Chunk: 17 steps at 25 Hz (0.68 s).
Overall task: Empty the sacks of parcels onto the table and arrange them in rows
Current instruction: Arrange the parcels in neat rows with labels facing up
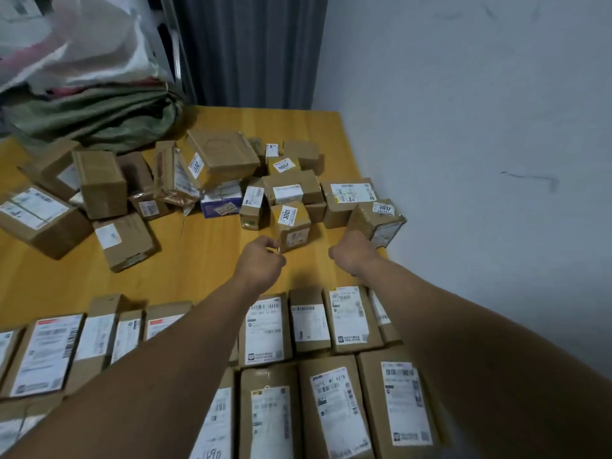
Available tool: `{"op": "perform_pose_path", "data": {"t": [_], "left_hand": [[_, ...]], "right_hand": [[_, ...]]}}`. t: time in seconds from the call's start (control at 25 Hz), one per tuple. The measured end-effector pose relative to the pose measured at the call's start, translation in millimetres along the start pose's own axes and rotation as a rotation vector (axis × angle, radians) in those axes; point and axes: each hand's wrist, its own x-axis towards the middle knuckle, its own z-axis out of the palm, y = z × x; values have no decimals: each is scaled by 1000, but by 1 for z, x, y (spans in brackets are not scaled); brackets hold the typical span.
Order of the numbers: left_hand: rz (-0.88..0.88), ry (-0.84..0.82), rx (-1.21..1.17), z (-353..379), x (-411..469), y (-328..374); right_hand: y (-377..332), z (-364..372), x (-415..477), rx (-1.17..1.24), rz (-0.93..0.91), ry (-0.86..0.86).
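A loose pile of brown cardboard parcels lies across the far half of the yellow wooden table. Neat rows of parcels, labels up, fill the near edge under my forearms. My left hand has its fingers curled and pinches the lower corner of a small tilted parcel marked 3001. To the right, my right hand grips the near end of a tilted parcel marked 2017 at the table's right edge.
A crumpled green sack lies at the table's back left, with a white sack above it, blurred. A grey curtain hangs behind, and a white wall runs close along the table's right edge.
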Motion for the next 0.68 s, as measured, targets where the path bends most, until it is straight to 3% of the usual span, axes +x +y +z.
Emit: {"op": "perform_pose_path", "data": {"t": [0.12, 0.24, 0.44, 0.56, 0.68], "left_hand": [[37, 31, 146, 16, 23, 6], [139, 3, 549, 37, 51, 9], [288, -33, 656, 74, 88, 7], [238, -175, 670, 98, 106, -2], [66, -238, 736, 111, 126, -17]], "right_hand": [[3, -13, 32, -65, -5, 48], [12, -19, 64, -183, 9, 131], [42, -35, 101, -215, 75, 292], [54, -44, 125, -288, 17, 341], [64, -45, 147, -359, -28, 377]]}}
